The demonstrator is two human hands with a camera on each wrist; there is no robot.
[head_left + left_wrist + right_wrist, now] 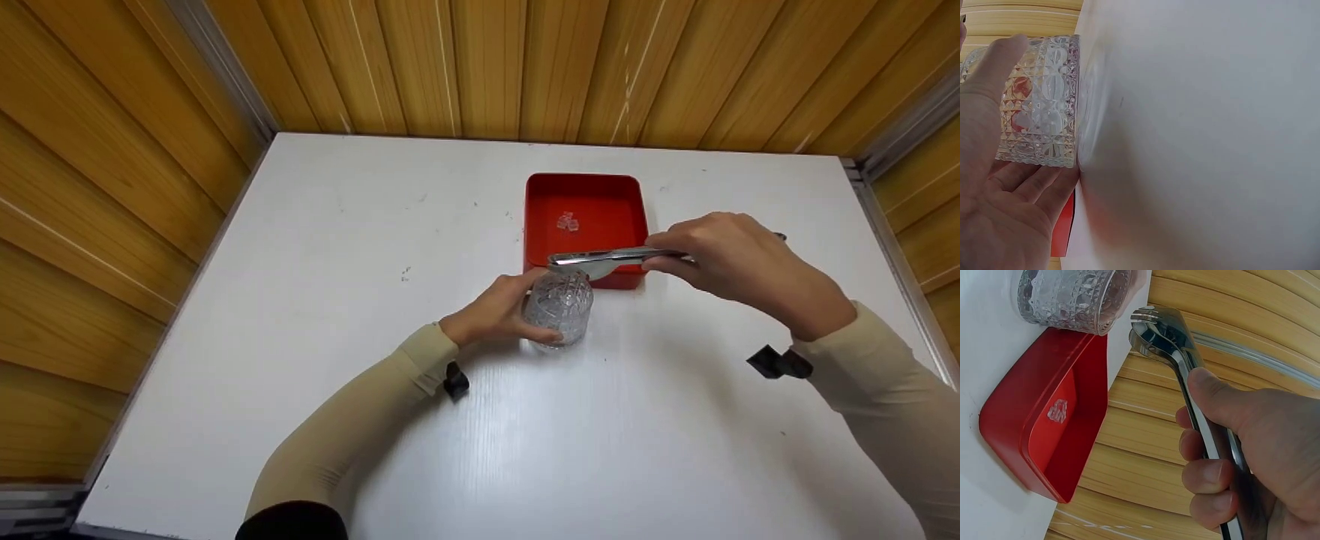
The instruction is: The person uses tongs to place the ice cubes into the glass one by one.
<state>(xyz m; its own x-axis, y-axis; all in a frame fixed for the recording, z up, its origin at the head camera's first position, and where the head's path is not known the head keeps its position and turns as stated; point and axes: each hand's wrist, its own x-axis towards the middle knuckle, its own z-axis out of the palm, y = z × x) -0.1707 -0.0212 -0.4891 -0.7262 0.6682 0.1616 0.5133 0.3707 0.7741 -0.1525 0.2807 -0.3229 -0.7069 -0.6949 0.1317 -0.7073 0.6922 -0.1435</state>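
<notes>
Twelve o'clock from glass [561,306]: tongs [622,255], your right hand [739,259] pinching; left hand [497,313] grips glass. Seemingly mid-transfer; next needs steadiness.

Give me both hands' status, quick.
Left hand: closed, holding the glass.
Right hand: closed, holding the tongs.

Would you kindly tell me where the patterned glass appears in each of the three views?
Head: the glass, slightly below and right of centre, in the left hand.
Left wrist: the glass, upper left, base facing right.
Right wrist: the glass, top left, cut off by the edge.
Shared landmark: the red box.
</notes>
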